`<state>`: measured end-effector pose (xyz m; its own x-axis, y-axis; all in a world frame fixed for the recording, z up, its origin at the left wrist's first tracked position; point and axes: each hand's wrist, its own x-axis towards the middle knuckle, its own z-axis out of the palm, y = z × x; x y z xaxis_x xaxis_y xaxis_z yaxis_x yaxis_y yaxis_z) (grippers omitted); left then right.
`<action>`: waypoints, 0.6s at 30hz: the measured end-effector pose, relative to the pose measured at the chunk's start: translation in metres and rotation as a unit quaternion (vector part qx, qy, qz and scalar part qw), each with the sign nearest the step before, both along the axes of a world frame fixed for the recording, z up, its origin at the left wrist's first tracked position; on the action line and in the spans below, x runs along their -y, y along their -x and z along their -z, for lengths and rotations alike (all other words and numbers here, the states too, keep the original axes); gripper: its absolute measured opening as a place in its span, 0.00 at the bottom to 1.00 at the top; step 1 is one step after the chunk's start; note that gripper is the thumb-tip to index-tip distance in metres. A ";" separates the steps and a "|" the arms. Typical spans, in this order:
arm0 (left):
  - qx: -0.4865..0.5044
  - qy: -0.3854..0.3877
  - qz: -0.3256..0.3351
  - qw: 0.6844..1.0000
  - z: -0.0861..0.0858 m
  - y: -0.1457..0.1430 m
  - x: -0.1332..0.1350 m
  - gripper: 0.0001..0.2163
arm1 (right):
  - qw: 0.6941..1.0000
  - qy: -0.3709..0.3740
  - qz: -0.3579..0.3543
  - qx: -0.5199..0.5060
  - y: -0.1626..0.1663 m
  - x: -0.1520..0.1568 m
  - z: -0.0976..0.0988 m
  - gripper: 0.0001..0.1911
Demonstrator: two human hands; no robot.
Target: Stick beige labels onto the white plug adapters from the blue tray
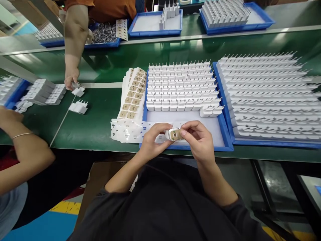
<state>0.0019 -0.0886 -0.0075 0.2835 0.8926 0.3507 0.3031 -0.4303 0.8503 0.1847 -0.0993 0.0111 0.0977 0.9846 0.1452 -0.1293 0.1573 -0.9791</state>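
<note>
Above the near edge of a blue tray, my left hand grips a white plug charger between thumb and fingers. My right hand pinches the end of a tan adhesive label, which lies against the charger's face. Whether the label is fully stuck down, I cannot tell. Behind my hands, rows of white chargers stand in the tray with their pins up. To the left are stacked label sheets and a partly peeled clear sheet reaching under my left hand.
Another blue tray packed with chargers adjoins on the right. At left, a co-worker's hand reaches to loose chargers on the green bench, and another person's arm rests nearby. More trays line the far side.
</note>
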 end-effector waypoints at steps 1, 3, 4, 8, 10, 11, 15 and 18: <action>-0.005 -0.009 -0.002 1.000 -0.002 0.001 0.000 0.16 | 1.000 -0.004 0.000 0.000 0.000 0.000 -0.001 0.09; -0.008 -0.032 -0.005 0.999 -0.004 0.001 -0.001 0.16 | 1.000 -0.010 0.002 -0.002 0.000 0.000 -0.004 0.09; -0.006 -0.046 -0.004 0.999 -0.004 0.001 -0.002 0.16 | 1.000 -0.010 0.002 -0.005 0.000 0.000 -0.004 0.08; 0.005 -0.096 0.004 0.995 -0.005 0.001 -0.004 0.18 | 1.000 -0.009 -0.001 -0.018 0.000 0.000 -0.004 0.05; 0.002 -0.106 0.005 0.994 -0.005 0.001 -0.005 0.18 | 1.000 -0.012 -0.004 -0.027 0.000 -0.001 -0.004 0.05; 0.000 -0.107 0.005 0.994 -0.006 0.001 -0.006 0.18 | 0.999 -0.013 -0.004 -0.029 0.000 -0.001 -0.004 0.05; -0.005 -0.109 0.002 0.994 -0.008 0.000 -0.006 0.18 | 1.000 -0.013 0.003 -0.019 0.000 0.000 -0.006 0.06; -0.004 -0.111 0.003 0.994 -0.008 -0.001 -0.005 0.17 | 1.000 -0.012 0.006 -0.014 -0.001 0.001 -0.006 0.06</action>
<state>0.0025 -0.0833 0.0008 0.2916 0.7919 0.5366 0.3057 -0.6087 0.7321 0.1859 -0.1004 0.0170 0.1135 0.9796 0.1661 -0.1545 0.1825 -0.9710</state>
